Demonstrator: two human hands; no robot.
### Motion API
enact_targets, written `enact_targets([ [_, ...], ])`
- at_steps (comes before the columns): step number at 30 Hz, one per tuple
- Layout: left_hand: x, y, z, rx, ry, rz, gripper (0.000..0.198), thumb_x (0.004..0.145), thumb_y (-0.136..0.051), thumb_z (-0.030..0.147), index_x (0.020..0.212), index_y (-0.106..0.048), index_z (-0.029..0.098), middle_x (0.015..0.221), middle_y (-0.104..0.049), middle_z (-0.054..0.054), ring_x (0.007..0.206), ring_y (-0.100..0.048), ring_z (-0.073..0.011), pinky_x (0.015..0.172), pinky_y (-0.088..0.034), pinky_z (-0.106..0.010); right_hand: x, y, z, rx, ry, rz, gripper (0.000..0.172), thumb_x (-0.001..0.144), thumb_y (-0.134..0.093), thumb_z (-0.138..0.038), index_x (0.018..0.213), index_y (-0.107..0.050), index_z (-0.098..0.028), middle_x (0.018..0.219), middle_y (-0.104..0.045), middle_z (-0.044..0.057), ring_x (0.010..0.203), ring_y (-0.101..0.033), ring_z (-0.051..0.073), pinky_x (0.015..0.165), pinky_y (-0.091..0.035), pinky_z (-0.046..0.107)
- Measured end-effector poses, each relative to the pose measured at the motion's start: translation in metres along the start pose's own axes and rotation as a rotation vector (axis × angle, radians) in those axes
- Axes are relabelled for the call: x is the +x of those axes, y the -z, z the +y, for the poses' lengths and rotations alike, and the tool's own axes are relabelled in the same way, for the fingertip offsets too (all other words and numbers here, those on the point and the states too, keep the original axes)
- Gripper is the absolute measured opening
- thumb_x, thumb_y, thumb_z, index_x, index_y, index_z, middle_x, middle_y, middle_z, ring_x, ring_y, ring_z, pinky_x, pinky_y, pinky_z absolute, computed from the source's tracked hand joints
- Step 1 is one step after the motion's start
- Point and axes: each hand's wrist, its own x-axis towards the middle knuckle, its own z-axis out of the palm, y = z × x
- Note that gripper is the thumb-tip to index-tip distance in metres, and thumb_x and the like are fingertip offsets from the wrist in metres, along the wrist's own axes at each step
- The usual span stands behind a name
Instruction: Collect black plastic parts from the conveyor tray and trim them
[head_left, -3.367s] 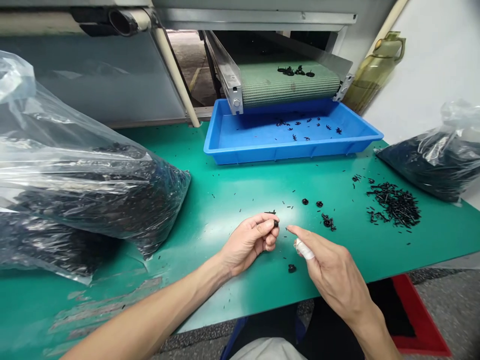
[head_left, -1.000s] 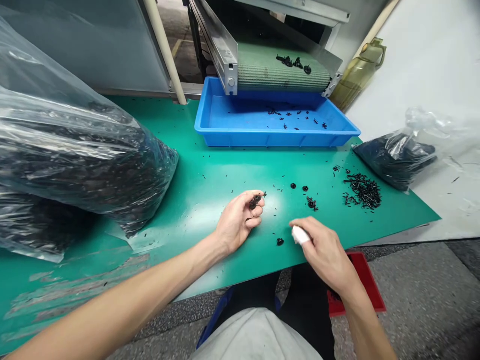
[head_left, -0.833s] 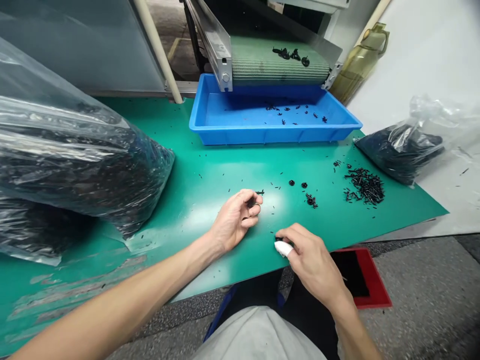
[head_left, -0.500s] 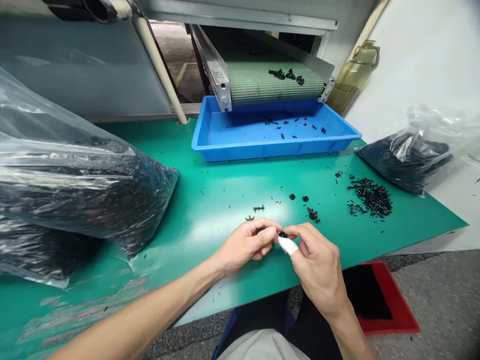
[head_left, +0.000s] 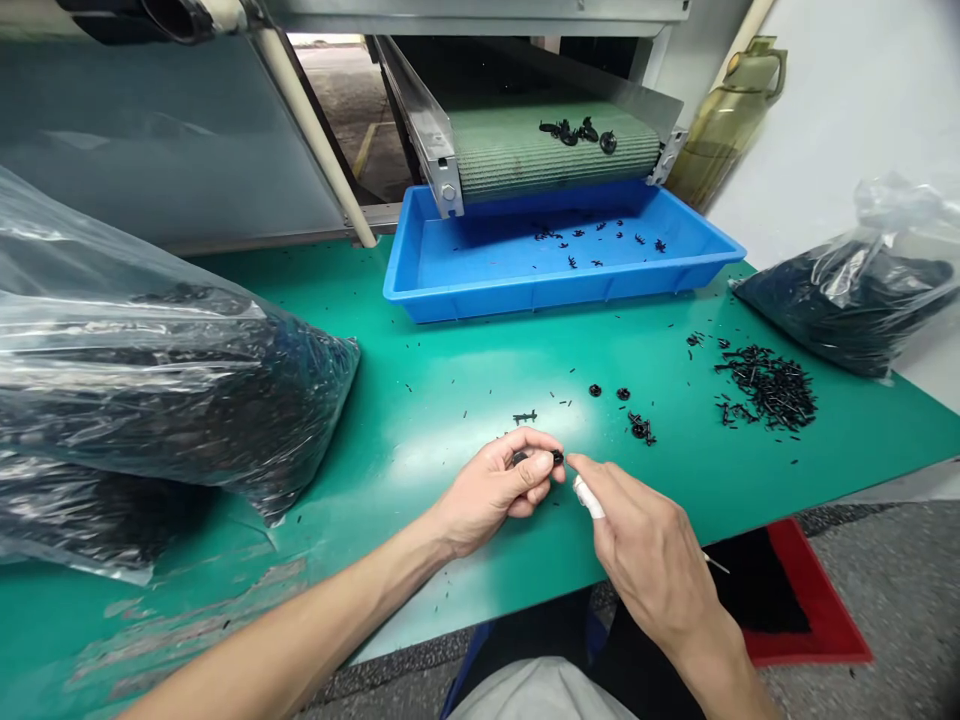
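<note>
My left hand (head_left: 499, 482) pinches a small black part (head_left: 556, 457) between thumb and forefinger, above the front of the green table. Another dark piece shows in the curl of its fingers. Just to the right is my right hand (head_left: 645, 540), with white tape on its thumb. Its fingertips point toward the black part and stand slightly apart from it. A thin pale tool (head_left: 716, 563) sticks out beyond the right hand, so that hand seems closed around it. Small black parts (head_left: 641, 430) lie on the table beyond the right hand.
A blue tray (head_left: 562, 296) with small black parts stands under a green conveyor (head_left: 555, 170). Large clear bags (head_left: 225, 380) of black parts fill the left. At the right are a pile of black pins (head_left: 772, 388) and another bag (head_left: 862, 300). A red tray (head_left: 832, 620) is below the table edge.
My right hand has drawn back a little from the black part, which stays in my left fingers. The pale tool now shows beside the right hand. The view has shifted slightly.
</note>
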Motion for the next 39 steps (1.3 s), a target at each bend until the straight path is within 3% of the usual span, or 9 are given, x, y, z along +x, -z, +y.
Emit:
enact_targets([
  [7,-0.001,-0.001,-0.002,0.089,-0.039,-0.007,0.026,0.084,-0.067,0.035,0.102,-0.059,0.018,0.084,-0.058,-0.002,0.055,-0.040,-0.0036,0.045,-0.021,-0.019,0.006,-0.001,-0.004,-0.216,0.059,0.036,0.036,0.089,-0.035,-0.004,0.109,-0.062,-0.016,0.075,-0.062,0.003,0.066,-0.058,0.018,0.058,-0.036,0.029],
  [13,0.000,-0.003,-0.002,0.091,-0.039,0.089,0.027,0.084,-0.065,0.043,0.090,-0.057,0.018,0.077,-0.059,-0.001,0.054,-0.038,-0.0043,0.046,-0.022,-0.018,0.005,-0.010,-0.014,-0.244,0.017,0.038,0.026,0.091,-0.036,-0.007,0.097,-0.059,-0.019,0.075,-0.063,0.004,0.064,-0.058,0.017,0.057,-0.034,0.028],
  [17,0.000,-0.005,-0.005,0.160,-0.103,0.170,0.028,0.082,-0.068,0.042,0.083,-0.056,0.017,0.065,-0.053,0.003,0.050,-0.033,-0.0039,0.046,-0.024,-0.018,0.010,-0.018,-0.028,-0.144,-0.127,-0.016,0.022,0.089,-0.038,-0.006,0.087,-0.057,-0.018,0.070,-0.062,0.003,0.057,-0.057,0.015,0.052,-0.029,0.028],
  [20,0.000,-0.008,-0.007,0.196,-0.156,0.263,0.029,0.081,-0.068,0.043,0.083,-0.056,0.017,0.057,-0.044,0.006,0.049,-0.031,-0.0046,0.045,-0.024,-0.017,0.018,-0.017,-0.032,0.017,-0.298,-0.137,0.021,0.086,-0.041,-0.007,0.082,-0.057,-0.019,0.064,-0.062,0.001,0.055,-0.056,0.015,0.050,-0.026,0.027],
  [24,0.001,-0.010,-0.004,0.124,-0.185,0.337,0.033,0.079,-0.070,0.041,0.100,-0.059,0.018,0.076,-0.055,0.001,0.055,-0.038,-0.0053,0.044,-0.025,-0.016,0.028,-0.005,-0.015,0.144,-0.434,-0.145,0.028,0.084,-0.040,-0.006,0.095,-0.062,-0.020,0.066,-0.064,0.001,0.061,-0.058,0.015,0.055,-0.031,0.025],
  [28,0.003,-0.009,0.003,-0.053,-0.123,0.260,0.032,0.080,-0.071,0.038,0.098,-0.063,0.014,0.080,-0.053,-0.002,0.057,-0.038,-0.0046,0.042,-0.022,-0.015,0.053,0.007,0.021,-0.126,-0.392,0.001,0.031,0.087,-0.042,-0.009,0.108,-0.063,-0.017,0.088,-0.067,0.008,0.072,-0.060,0.019,0.058,-0.032,0.027],
  [32,0.003,-0.007,0.010,-0.165,-0.073,0.221,0.027,0.082,-0.069,0.038,0.088,-0.060,0.014,0.084,-0.054,-0.003,0.056,-0.037,-0.0040,0.040,-0.020,-0.014,0.084,0.010,0.040,-0.351,-0.388,-0.168,0.032,0.085,-0.040,-0.003,0.100,-0.066,-0.014,0.091,-0.066,0.013,0.071,-0.059,0.019,0.055,-0.028,0.029],
  [35,0.003,-0.009,0.009,-0.140,-0.048,0.197,0.031,0.080,-0.069,0.042,0.086,-0.057,0.015,0.087,-0.057,-0.005,0.056,-0.039,-0.0043,0.039,-0.018,-0.015,0.080,0.011,0.029,-0.276,-0.287,-0.187,0.032,0.086,-0.041,-0.004,0.098,-0.067,-0.018,0.087,-0.064,0.008,0.071,-0.059,0.018,0.056,-0.030,0.028],
  [39,0.002,-0.009,0.004,-0.070,-0.028,0.160,0.036,0.077,-0.071,0.048,0.088,-0.056,0.017,0.073,-0.054,0.000,0.053,-0.040,-0.0047,0.040,-0.017,-0.016,0.049,0.014,-0.001,0.001,-0.068,-0.133,0.035,0.084,-0.041,-0.006,0.104,-0.064,-0.023,0.087,-0.060,0.002,0.071,-0.056,0.015,0.062,-0.037,0.026],
])
